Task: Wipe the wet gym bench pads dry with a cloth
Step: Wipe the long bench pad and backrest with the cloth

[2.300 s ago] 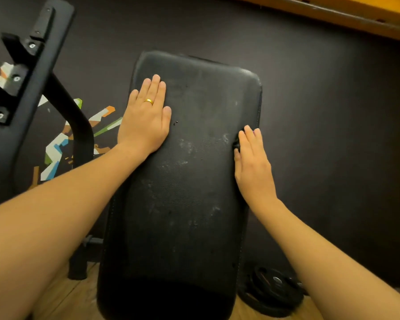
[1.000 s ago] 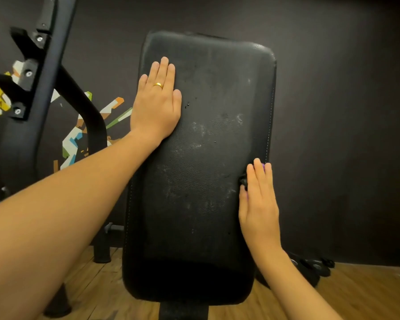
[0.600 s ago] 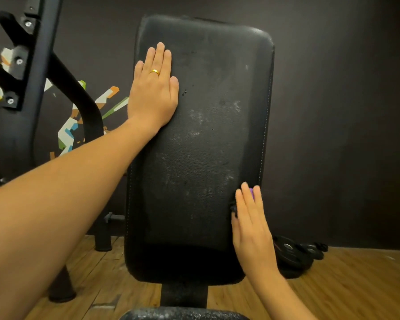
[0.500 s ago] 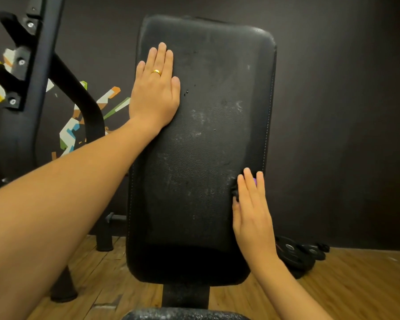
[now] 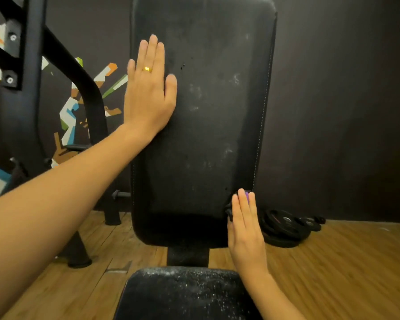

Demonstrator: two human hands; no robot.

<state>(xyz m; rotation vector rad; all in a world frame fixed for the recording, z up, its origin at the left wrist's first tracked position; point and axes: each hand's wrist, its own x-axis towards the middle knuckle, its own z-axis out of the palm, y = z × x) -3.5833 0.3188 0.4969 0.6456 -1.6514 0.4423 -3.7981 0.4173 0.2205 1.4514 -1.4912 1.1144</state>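
View from a head-worn camera of an upright black gym bench back pad (image 5: 208, 116) filling the centre of the frame. The left hand (image 5: 148, 93), wearing a gold ring, lies flat on the pad's upper left with fingers straight and close together, where it was a moment ago, bracing the pad. The right hand (image 5: 246, 229), fingers also straight and together, presses a cloth (image 5: 229, 210) against the pad's lower right edge. Most of the cloth is hidden under the palm, so which way it lies cannot be told; only a dark fold by the thumb side and a purple tip at the fingertips show. Over the past second this hand has slid down the right edge from about mid-height to near the bottom corner, which suggests that strip of the pad is nearly wiped. Pale streaks remain across the pad's middle and right. The back pad's long axis runs from top to bottom of the frame, its face turned toward the camera. At the bottom centre the seat pad (image 5: 183, 294) faces upward, speckled with droplets, apparently not yet wiped. Weight plates (image 5: 284, 227) lie on the wooden floor (image 5: 344, 262) at lower right.
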